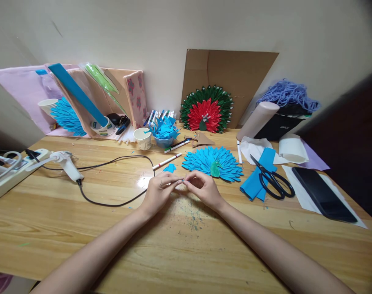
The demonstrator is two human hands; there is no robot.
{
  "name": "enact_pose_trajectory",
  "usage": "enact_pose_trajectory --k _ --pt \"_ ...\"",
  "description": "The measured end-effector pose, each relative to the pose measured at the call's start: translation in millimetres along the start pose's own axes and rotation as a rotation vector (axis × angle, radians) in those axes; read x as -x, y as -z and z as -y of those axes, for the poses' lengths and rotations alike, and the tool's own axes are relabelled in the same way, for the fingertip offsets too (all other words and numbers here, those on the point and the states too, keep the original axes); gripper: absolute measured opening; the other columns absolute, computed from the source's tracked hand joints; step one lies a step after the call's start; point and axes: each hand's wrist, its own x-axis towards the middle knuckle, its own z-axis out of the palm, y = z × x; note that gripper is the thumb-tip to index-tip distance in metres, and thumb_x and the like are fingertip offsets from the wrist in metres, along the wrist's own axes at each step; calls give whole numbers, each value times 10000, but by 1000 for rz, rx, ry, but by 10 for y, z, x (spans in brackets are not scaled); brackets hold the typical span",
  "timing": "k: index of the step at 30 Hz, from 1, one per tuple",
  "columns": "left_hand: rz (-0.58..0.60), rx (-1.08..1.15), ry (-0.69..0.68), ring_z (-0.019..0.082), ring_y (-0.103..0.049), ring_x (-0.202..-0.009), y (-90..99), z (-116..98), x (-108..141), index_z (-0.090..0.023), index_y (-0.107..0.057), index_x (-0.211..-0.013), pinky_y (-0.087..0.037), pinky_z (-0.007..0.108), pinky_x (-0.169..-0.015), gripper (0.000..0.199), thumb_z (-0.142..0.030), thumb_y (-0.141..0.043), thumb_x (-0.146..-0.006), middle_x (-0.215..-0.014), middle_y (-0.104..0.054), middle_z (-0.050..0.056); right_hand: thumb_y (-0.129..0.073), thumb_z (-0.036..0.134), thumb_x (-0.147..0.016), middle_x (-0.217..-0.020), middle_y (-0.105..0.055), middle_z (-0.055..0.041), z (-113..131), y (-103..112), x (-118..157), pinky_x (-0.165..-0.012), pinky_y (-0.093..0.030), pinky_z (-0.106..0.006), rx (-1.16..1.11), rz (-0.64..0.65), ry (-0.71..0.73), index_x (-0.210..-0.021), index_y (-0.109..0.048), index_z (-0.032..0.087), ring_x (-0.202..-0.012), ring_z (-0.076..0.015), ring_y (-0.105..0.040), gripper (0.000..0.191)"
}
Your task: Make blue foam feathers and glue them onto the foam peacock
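Both hands meet at the middle of the table, fingertips pinched together. My left hand (160, 191) and my right hand (205, 189) are closed on a tiny blue piece (183, 180), mostly covered by the fingers; it looks like the blue craft material nearby. Just beyond my right hand lies a fan of blue petals (198, 159) with a green shape (215, 169) at its front. Small blue cut pieces (170, 168) rest behind my left hand, close to a white marker (166, 161).
A glue gun (70, 167) with a looping black cable is at left. Scissors (270, 179) lie on blue strips (250, 184) at right, near a phone (322, 194). At the back are a paper cup (142, 139), a bowl of blue pieces (164, 141) and a red-green fan (221, 102).
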Motion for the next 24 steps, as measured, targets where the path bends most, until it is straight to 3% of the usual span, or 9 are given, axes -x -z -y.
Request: enact_pose_trajectory --k 8,16,21,24 --pt "48 125 170 163 -568 -766 16 -3 -43 -176 -704 -849 -426 247 -707 248 -332 -516 -809 -811 -664 53 -547 276 -794 -752 -605 -31 4 -21 -4 -616 -504 -266 79 -45 40 -782 -568 184 -673 -142 -590 96" --pt "68 174 224 175 -559 -778 24 75 -66 -149 -698 -842 -427 250 -694 295 -376 -516 -796 -813 -650 66 -556 298 -789 -720 -612 -29 -8 -21 -1 -590 -504 -263 61 -62 13 -756 -578 179 -639 -142 -590 125" --pt "51 202 219 183 -572 -844 31 130 -72 -143 -694 -879 -418 266 -768 300 -370 -513 -802 -872 -663 73 -533 273 -811 -781 -647 -46 7 -10 0 -631 -509 -277 126 -78 18 -797 -610 177 -698 -156 -616 124" --pt "55 244 316 178 -594 -805 38 113 -86 -126 -688 -887 -437 267 -736 352 -414 -506 -798 -855 -677 86 -529 267 -814 -780 -636 -42 21 0 9 -606 -512 -272 160 -135 33 -801 -611 182 -675 -148 -608 118"
